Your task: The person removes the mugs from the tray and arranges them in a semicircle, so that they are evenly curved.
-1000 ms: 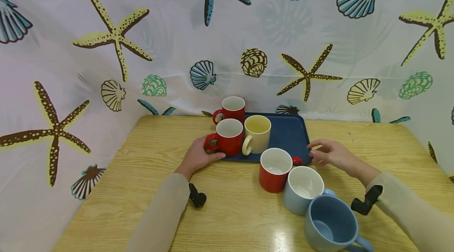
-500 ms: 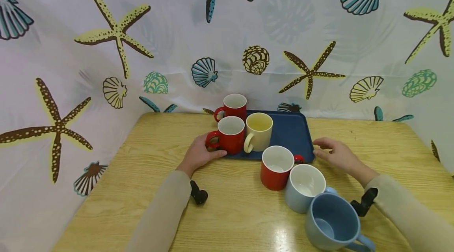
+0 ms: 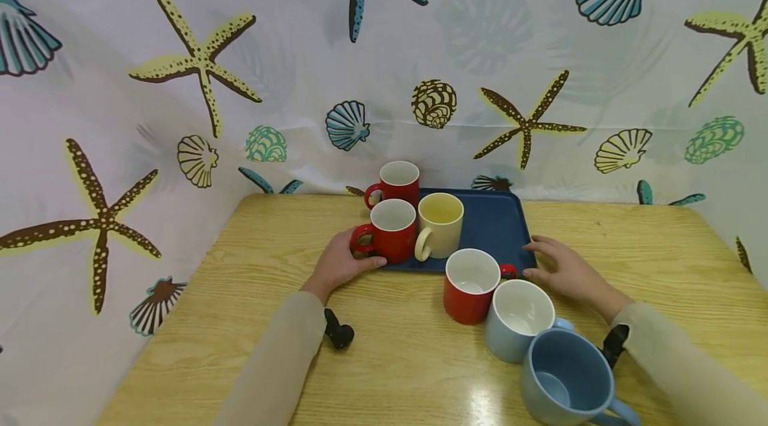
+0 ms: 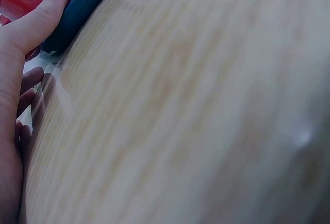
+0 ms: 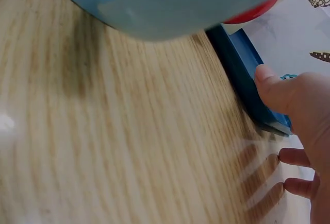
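In the head view my left hand point(image 3: 341, 262) holds the front left corner of a dark blue tray point(image 3: 495, 226), its thumb along the front rim and other fingers round the left side. A red mug point(image 3: 399, 236) stands beside that hand on the tray, with another red mug point(image 3: 408, 185) behind it and a cream mug point(image 3: 443, 236) to its right. My right hand point(image 3: 567, 273) is at the tray's front right corner, fingers extended over the right edge. In the right wrist view its thumb point(image 5: 270, 82) touches the rim; its index finger is hidden there.
Before the tray, a red mug point(image 3: 467, 299), a pale blue mug point(image 3: 513, 339) with white inside and a larger blue mug point(image 3: 567, 389) stand in a diagonal row on the wooden table point(image 3: 390, 353). A patterned curtain point(image 3: 384, 66) hangs close behind the tray.
My right hand has moved in onto the tray's right corner, with its thumb now at the rim. My left hand stays on the left corner. The mugs have not moved.
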{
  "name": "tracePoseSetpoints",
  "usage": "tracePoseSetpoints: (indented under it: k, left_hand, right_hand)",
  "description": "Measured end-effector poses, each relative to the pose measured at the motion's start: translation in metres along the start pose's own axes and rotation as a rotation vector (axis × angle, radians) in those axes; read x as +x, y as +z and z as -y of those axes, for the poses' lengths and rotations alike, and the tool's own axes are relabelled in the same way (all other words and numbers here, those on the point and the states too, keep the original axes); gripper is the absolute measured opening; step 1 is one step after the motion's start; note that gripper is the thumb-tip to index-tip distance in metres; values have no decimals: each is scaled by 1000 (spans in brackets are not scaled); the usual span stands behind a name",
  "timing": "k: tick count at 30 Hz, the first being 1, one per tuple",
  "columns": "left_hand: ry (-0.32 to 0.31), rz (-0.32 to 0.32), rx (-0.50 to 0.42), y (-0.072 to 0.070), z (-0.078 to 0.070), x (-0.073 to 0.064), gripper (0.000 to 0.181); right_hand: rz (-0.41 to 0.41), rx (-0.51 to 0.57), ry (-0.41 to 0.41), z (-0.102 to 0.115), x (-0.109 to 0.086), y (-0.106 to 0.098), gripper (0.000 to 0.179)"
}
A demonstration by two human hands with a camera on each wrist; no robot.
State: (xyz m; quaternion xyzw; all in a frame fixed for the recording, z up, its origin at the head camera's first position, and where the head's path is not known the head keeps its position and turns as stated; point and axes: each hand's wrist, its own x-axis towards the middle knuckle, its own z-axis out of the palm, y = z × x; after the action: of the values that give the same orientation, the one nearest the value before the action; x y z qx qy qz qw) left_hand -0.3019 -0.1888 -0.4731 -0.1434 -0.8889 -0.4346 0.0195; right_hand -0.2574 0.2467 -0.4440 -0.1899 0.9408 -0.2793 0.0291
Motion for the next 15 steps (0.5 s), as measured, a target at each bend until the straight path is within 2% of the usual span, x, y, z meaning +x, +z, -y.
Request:
tracePoseSetpoints:
  k: [7,15]
  left_hand:
    - [-2,-7,-11,4,0,0,69]
    - [4,-7,-1,4,3,3,71]
  right_hand:
    - [-8,-43,-47,-5,1,2,56]
    - [-26,-122,-46,-4,1,6,46]
